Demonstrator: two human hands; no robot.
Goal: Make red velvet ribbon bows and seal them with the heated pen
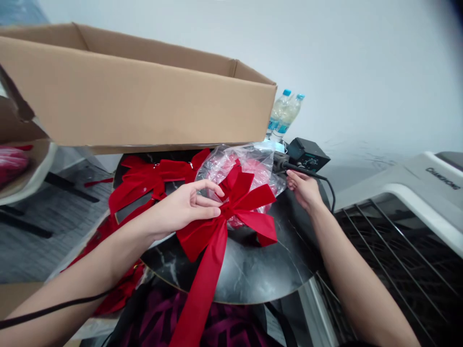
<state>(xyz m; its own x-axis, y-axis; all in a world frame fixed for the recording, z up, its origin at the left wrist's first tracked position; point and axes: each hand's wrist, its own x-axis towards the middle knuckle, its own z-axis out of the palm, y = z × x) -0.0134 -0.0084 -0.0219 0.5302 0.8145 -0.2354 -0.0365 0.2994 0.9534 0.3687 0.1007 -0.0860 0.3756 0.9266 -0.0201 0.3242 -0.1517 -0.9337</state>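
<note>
Pale, plain wall (361, 72) fills the background of your head view, with grey wood-look floor (25, 255) at the left. Before you is a round, dark, marbled tabletop (249, 274), and your patterned purple clothing (231, 327) shows below its near edge. A large open cardboard box (162, 106) spans the far side. Two bottles (289, 113) with blue caps stand beside its right end, near a black control box (307, 154). A white appliance (405, 188) with a dark grille is at the right.

The large red bow (227, 210) is over the middle of the tabletop, in front of a clear plastic bag (213, 164) with pink and red contents. Your left hand (195, 205) holds it from the left, its grip pinching the bow beside the centre knot, thumb below and fingers above. The bow's loops spread out to both sides, and one long tail hangs past the near edge, across your clothing.

Your right hand (304, 188) is to the right of the bag, its fingertips just below a black cable (329, 185). That grip has its fingers bent close together, but you cannot tell whether it pinches anything.

More red bows (139, 190) lie on the left part of the tabletop. Lower at the left, behind your forearm, is further red fabric (123, 289).
</note>
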